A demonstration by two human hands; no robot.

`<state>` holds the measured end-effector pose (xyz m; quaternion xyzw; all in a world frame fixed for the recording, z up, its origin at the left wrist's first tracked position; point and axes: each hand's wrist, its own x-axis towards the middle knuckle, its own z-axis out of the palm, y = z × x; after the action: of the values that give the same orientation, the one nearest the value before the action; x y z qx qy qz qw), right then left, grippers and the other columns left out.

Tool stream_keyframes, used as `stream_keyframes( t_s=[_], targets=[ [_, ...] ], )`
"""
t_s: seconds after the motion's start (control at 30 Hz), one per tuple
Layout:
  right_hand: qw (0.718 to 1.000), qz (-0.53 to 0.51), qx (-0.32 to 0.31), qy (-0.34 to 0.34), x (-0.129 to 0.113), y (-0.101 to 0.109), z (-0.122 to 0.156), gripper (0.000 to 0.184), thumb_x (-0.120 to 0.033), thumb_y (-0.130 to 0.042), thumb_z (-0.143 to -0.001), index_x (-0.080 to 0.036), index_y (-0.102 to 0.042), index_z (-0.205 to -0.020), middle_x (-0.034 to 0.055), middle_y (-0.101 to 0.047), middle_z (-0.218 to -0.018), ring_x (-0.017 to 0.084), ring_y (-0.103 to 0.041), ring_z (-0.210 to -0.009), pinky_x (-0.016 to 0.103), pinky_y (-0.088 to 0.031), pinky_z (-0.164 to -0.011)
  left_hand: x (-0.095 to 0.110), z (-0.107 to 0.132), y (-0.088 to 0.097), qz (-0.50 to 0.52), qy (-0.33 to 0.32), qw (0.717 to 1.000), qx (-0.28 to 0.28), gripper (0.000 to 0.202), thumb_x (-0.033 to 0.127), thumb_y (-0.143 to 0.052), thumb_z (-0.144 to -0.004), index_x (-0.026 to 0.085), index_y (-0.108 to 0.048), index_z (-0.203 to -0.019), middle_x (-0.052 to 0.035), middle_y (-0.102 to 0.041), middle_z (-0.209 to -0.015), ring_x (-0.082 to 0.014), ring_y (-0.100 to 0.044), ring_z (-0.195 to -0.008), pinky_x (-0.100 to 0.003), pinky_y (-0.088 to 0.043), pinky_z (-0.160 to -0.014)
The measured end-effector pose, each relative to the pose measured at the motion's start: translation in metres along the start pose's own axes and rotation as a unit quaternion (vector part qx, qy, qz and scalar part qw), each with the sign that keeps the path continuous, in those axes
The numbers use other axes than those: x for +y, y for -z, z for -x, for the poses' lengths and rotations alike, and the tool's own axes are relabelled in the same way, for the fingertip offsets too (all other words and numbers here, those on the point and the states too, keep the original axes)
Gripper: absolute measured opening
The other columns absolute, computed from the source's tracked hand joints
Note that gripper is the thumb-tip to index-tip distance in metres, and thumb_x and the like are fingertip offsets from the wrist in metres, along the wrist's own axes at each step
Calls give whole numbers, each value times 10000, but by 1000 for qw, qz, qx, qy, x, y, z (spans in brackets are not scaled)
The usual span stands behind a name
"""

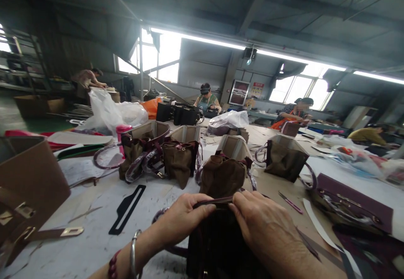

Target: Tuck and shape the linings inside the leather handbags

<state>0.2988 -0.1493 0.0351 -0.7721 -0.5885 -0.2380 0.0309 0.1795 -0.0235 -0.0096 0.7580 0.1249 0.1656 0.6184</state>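
My left hand (184,218) and my right hand (261,224) both pinch the top edge of a dark maroon handbag (217,245) that stands on the table right in front of me. A thin strip of the bag's rim (216,202) is stretched between the thumbs and fingers. Bracelets sit on my left wrist. Just behind the hands stands a brown bag with a dust cover (222,174).
Several brown and maroon bags (176,155) line the white worktable (94,237). A tan bag with metal clasps (28,182) is at the left. A black cut-out template (128,208), a pink tool (290,203), plastic sacks and other seated workers lie farther back.
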Motion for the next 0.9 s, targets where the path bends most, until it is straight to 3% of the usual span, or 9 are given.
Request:
stream_keyframes(
  t_s=[0.27, 0.53, 0.9],
  targets=[
    [999, -3, -28, -19, 0, 4, -4, 117, -159, -503, -772, -214, -546, -678, -2, -592, -672, 186, -534, -654, 279, -289, -556, 7, 0, -5, -27, 22, 999, 24, 309, 380, -502, -741, 117, -630, -839, -2, -570, -669, -107, -454, -609, -194, -346, -547],
    [999, -20, -34, -27, 0, 8, -2, 96, -138, -513, -762, -192, -561, -698, 18, -602, -691, 186, -532, -664, 279, -291, -569, 11, -1, -2, -120, -10, 992, 29, 342, 378, -441, -790, 153, -610, -984, -23, -628, -846, -158, -518, -784, -218, -377, -685],
    [998, -41, -27, -35, 7, 9, 3, 68, -155, -505, -769, -187, -553, -732, 25, -593, -711, 204, -514, -687, 297, -314, -619, 16, 0, -6, -146, -5, 989, 20, 331, 384, -423, -791, 117, -614, -753, -13, -591, -714, -128, -479, -655, -193, -341, -578]
  ],
)
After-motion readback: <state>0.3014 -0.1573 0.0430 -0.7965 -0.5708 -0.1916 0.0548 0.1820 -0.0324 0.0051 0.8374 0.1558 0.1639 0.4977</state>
